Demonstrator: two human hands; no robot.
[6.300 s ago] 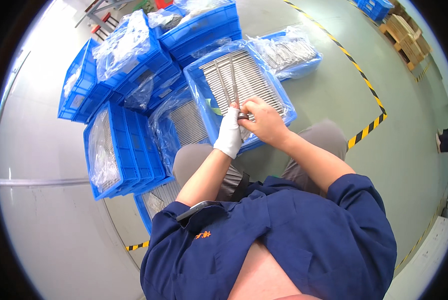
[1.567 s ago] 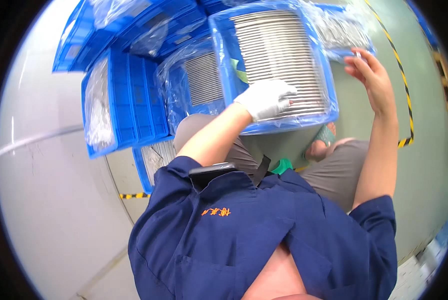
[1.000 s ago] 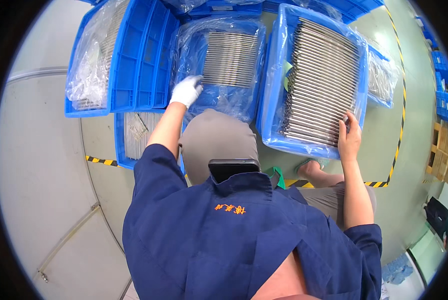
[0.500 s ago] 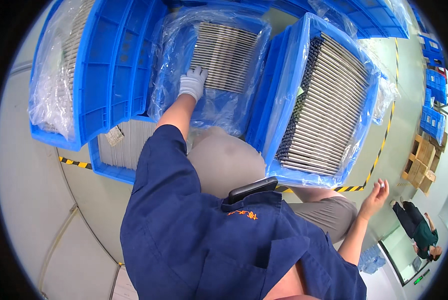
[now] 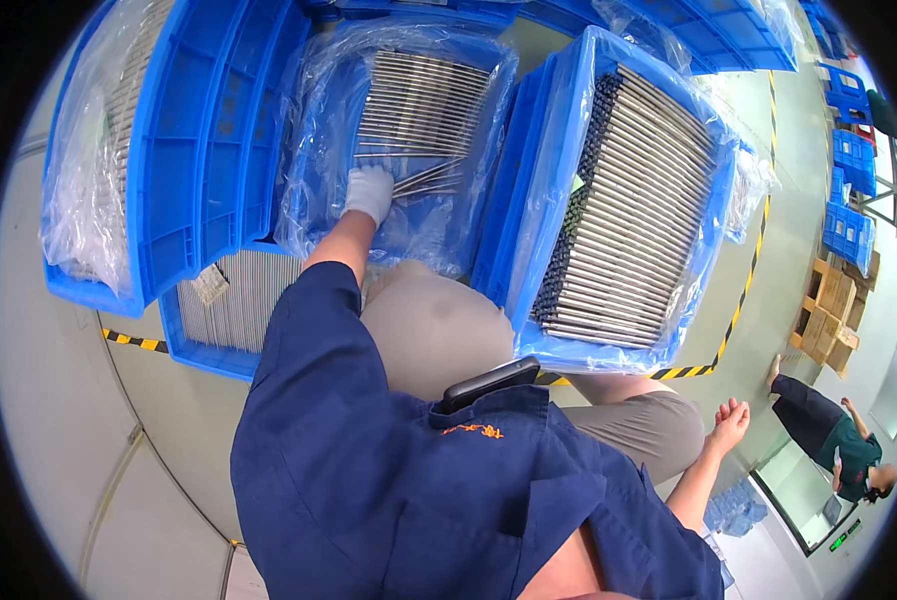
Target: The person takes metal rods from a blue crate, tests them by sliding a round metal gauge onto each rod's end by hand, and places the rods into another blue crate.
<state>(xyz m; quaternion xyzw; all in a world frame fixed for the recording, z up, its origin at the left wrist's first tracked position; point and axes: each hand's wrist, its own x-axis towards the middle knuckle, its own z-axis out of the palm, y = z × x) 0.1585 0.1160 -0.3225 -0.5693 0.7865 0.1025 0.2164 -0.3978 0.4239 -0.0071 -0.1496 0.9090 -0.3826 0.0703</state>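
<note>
My left hand point(image 5: 369, 193), in a white glove, is closed around the ends of several thin metal rods point(image 5: 430, 178). They fan out to the right, apart from the flat row of metal rods point(image 5: 423, 105) above. Both lie in a blue crate lined with clear plastic film point(image 5: 313, 190); the fingertips are partly hidden. My right hand point(image 5: 730, 425) is bare and held off to the right of my knee, its fingers loosely curled and apart, with nothing visible in it.
To the right, another film-lined blue crate point(image 5: 516, 300) holds stacked rods with dark ends point(image 5: 628, 215). Blue crates point(image 5: 173, 190) stand at left, above a low tray of thin rods point(image 5: 243, 300). A person point(image 5: 848, 440) is at far right, below wooden pallets point(image 5: 826, 315).
My left hand has moved slightly down, drawing several rods away from the row at an angle. My right hand has dropped lower and its fingers have curled more. The view has shifted a little.
</note>
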